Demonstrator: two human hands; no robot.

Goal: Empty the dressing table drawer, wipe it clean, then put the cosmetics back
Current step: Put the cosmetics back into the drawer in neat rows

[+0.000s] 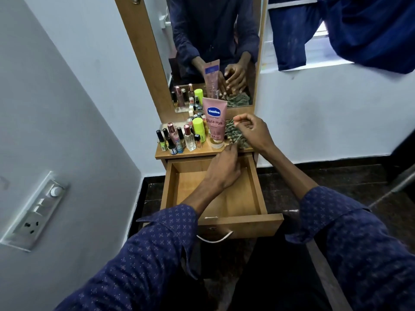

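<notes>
The wooden drawer (pixel 242 223) is pulled out below the dressing table top, and nothing lies inside it. On the top (pixel 202 152) stand a pink Vaseline tube (pixel 214 122), a lime-green bottle (pixel 199 129) and several small nail polish and perfume bottles (pixel 177 138). A green patterned cloth (pixel 235 136) lies bunched at the top's right end. My right hand (pixel 251 131) pinches the cloth's upper edge. My left hand (pixel 224 167) reaches over the drawer's back and grips the cloth's near edge.
A tall mirror (pixel 213 52) rises behind the table top and reflects my hands. A switch panel (pixel 33 212) sits on the left wall. Blue clothes (pixel 359 30) hang at the window on the right. Dark floor surrounds the table.
</notes>
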